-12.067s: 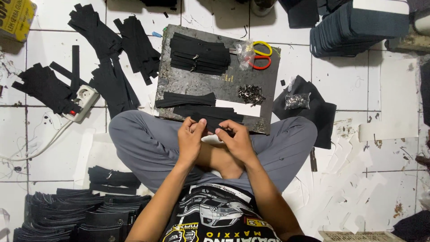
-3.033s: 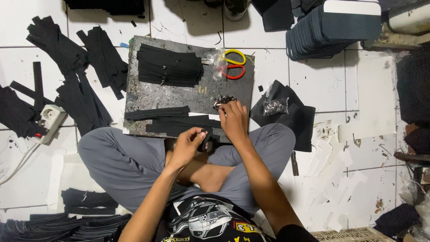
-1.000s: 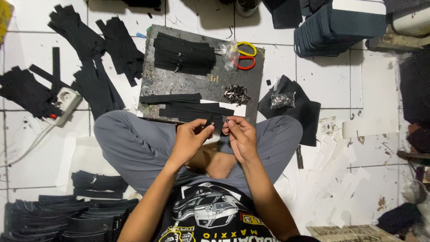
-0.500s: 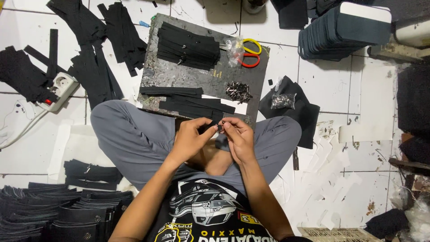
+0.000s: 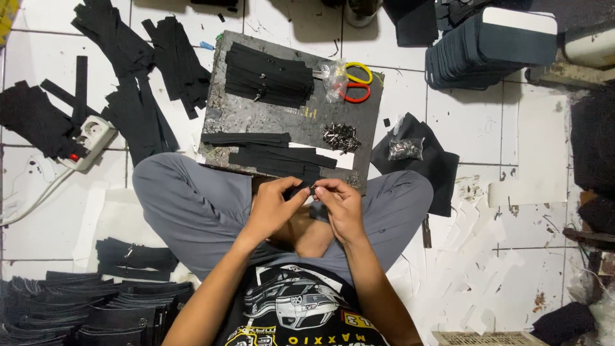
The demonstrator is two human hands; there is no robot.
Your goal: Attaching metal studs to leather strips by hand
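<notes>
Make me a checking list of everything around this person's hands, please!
Surface: white tiled floor with a grey work board in front of crossed legs.
Job's things: a small black strap pinched between both hands; more black strips and a pile of metal buckles on the board.
Clutter: yellow and red scissors, black strip heaps, white paper scraps.
Fingers: left hand and right hand meet at the strap.
Cables: a white power strip with its white cord.
Surroundings: stacked dark pieces top right, finished stacks bottom left.
</notes>
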